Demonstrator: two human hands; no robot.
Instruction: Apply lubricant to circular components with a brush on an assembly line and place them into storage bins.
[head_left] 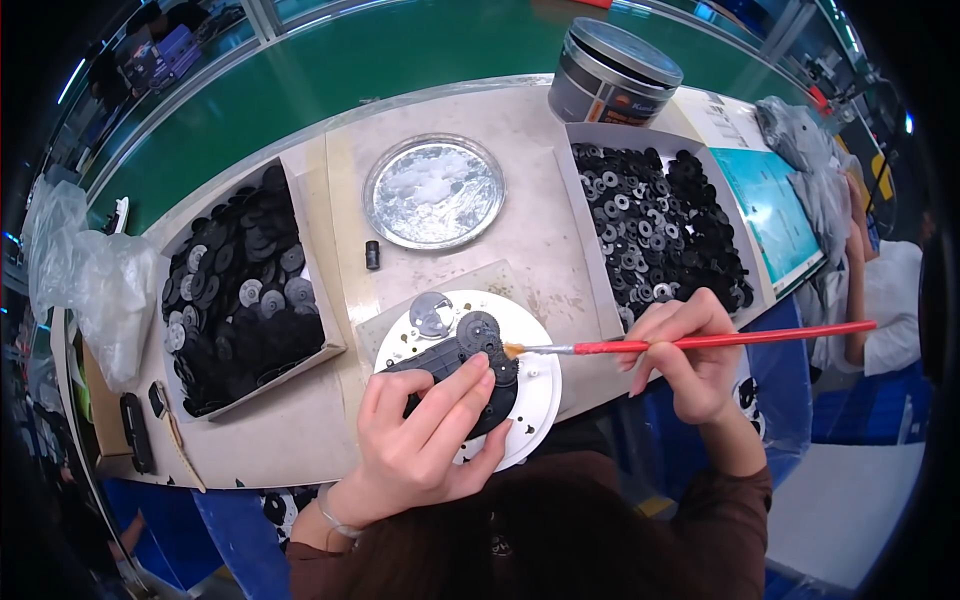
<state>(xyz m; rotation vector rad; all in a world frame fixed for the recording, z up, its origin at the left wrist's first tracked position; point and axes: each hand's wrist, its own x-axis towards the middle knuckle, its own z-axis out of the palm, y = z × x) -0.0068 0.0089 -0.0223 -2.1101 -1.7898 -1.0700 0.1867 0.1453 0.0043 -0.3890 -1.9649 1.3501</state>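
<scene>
A round white plate (540,402) lies before me with a black plastic housing (438,362) on it. Dark gears (478,330) sit on the housing, and a round grey disc (432,314) lies beside them. My left hand (425,435) grips the housing, fingertips on top near the gears and thumb down by its near edge. Between the thumb and fingers of my right hand (690,360) is a paintbrush (640,346) with a long red handle. Its tan bristles touch the gears, just beyond my left fingertips.
Left stands an open box (322,300) of black and grey discs; right, another box (588,235) of small gears and rings. A shallow metal dish (374,205) with whitish grease, a black cylinder (372,255) and a grey tub (600,85) are farther back. Another person (890,300) is at far right.
</scene>
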